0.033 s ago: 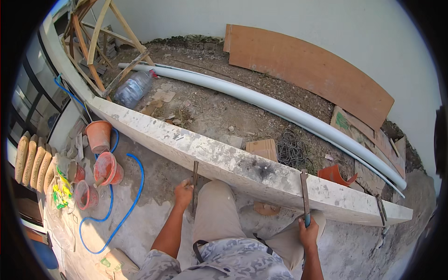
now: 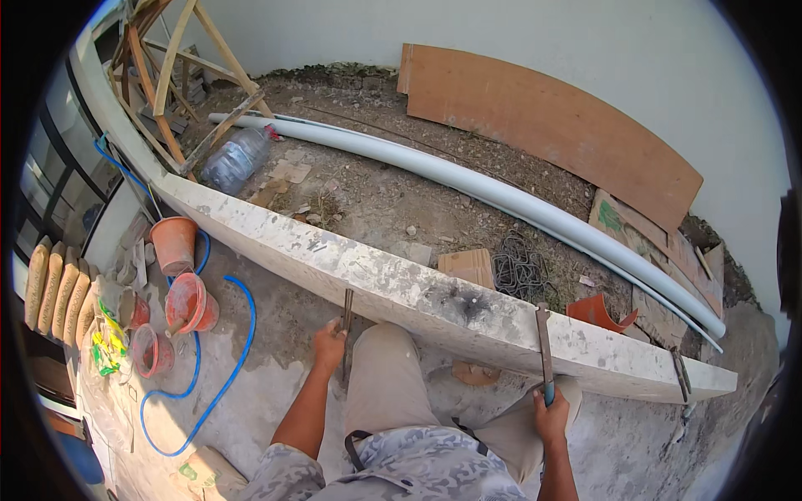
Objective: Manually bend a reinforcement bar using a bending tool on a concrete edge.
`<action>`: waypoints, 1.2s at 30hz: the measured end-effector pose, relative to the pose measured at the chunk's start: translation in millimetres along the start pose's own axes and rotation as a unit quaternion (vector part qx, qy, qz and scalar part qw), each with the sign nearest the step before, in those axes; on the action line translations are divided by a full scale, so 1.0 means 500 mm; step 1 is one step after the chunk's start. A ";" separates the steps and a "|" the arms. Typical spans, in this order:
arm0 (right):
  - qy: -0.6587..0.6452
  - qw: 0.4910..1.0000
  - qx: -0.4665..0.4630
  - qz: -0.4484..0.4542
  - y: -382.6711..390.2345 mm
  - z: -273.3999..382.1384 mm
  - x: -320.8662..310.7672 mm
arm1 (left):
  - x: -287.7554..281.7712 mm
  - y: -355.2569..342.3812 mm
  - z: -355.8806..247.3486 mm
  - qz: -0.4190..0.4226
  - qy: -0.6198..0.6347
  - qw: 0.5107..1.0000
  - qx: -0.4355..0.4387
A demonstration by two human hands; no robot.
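Observation:
My left hand [image 2: 328, 344] is closed around a few thin dark metal rods [image 2: 347, 313], held upright with their tops against the near face of a low concrete wall [image 2: 359, 269]. In my right hand [image 2: 550, 416] is the blue grip of a long, flat metal bending bar [image 2: 545, 346] with a notched, hooked tip. The tip reaches up to the wall's top edge. A dark pincer-like tool [image 2: 682, 374] hangs over the wall farther right. Between the hands are my legs, close to the wall.
Beyond the wall lie a long white pipe [image 2: 468, 179], tangled metal wire [image 2: 520, 271], a cardboard piece [image 2: 468, 265], an orange curved pipe piece [image 2: 600, 312] and a plastic bottle [image 2: 238, 160]. Left are orange buckets [image 2: 175, 245], a blue hose [image 2: 242, 359] and stacked bags [image 2: 52, 288].

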State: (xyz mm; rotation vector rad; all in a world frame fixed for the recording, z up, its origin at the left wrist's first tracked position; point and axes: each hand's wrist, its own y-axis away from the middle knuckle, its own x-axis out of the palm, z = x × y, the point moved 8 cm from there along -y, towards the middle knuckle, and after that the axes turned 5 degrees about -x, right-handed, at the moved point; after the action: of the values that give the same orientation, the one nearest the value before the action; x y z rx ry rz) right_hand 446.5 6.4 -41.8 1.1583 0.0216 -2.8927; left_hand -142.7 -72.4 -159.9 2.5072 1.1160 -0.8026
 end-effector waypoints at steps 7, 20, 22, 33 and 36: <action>0.063 0.998 0.015 -0.022 0.011 -0.002 -0.003 | -0.002 -0.024 -0.028 0.080 -0.078 0.994 -0.016; 0.088 0.996 0.033 -0.003 0.008 0.002 -0.002 | -0.292 -0.002 -0.617 0.037 0.285 0.951 0.117; 0.083 0.996 0.034 -0.007 0.009 0.005 -0.004 | -0.240 0.047 -0.744 0.073 0.077 0.932 0.347; 0.067 0.997 0.036 -0.019 0.018 -0.005 -0.001 | 0.132 0.187 -0.836 0.175 -0.112 0.795 0.570; 0.071 0.995 0.068 -0.009 0.024 -0.011 0.000 | 0.197 0.181 -0.800 0.206 -0.187 0.792 0.544</action>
State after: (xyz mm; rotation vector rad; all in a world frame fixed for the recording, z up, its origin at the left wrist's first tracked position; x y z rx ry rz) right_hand 450.6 -5.5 -45.6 1.3920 -0.1649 -2.8600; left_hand 128.7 109.8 106.9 2.9355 -0.1877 -2.0904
